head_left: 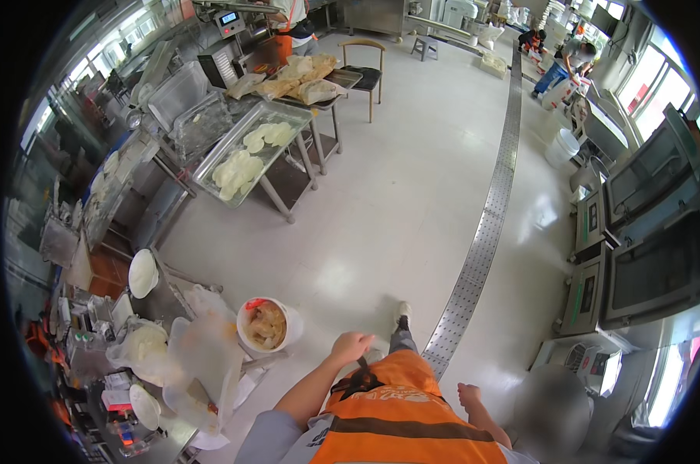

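Note:
My left hand [352,347] is in front of my waist with its fingers curled closed. A dark strip [363,363] hangs just under it, toward the black knot on my orange apron [396,410]; I cannot make out whether the fingers grip that strip. Low at my right side, my right hand [468,395] makes a loose fist, and nothing shows in it. One white shoe [403,309] is ahead of me on the pale floor. Nearest my left hand stands a white bucket [294,329] with brownish contents and something red at its rim.
Pale dough rounds lie on a metal tray table [275,165] ahead left. Beyond it are filled bags [307,76] and a chair [363,69]. A metal drain grate [489,213] runs along the floor. Ovens [651,240] line the right. Other people work at the far end.

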Motion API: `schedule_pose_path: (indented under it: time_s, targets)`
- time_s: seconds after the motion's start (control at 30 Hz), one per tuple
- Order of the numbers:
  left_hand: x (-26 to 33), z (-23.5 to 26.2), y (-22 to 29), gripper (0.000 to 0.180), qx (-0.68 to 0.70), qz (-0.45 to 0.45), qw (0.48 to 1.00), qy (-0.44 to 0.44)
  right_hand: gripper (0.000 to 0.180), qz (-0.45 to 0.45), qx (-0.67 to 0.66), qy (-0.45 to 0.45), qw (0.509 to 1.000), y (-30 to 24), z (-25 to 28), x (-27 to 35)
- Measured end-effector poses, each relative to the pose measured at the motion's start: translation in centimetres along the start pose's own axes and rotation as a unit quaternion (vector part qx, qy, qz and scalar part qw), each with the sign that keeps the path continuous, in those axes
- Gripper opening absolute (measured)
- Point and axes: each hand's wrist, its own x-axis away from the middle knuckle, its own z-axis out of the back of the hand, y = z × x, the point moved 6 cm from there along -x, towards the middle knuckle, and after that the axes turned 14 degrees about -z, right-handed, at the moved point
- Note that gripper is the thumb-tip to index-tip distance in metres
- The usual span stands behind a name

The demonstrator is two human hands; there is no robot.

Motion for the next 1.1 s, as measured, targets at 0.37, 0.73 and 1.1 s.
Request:
schedule_pose_path:
  time_s: [0.37, 0.73, 1.1]
  targets:
    - [3.9, 3.3, -21.2, 0.043, -0.113, 0.226, 0.967, 0.039, 0.040, 0.267, 0.362, -0.039, 0.892, -21.3, -4.5, -16.0]
    - [-6.9, 8.3, -15.3, 0.035, 0.083, 0.272, 0.907, 0.310, 0.036, 0.276, 0.255, 0.052, 0.925, -57.0, -6.5, -9.0]
    - [-16.9, 26.4, -25.2, 0.038, -0.008, 0.262, 0.936, 0.236, 0.032, 0.286, 0.256, -0.029, 0.923, -68.0, -25.7, 3.0]
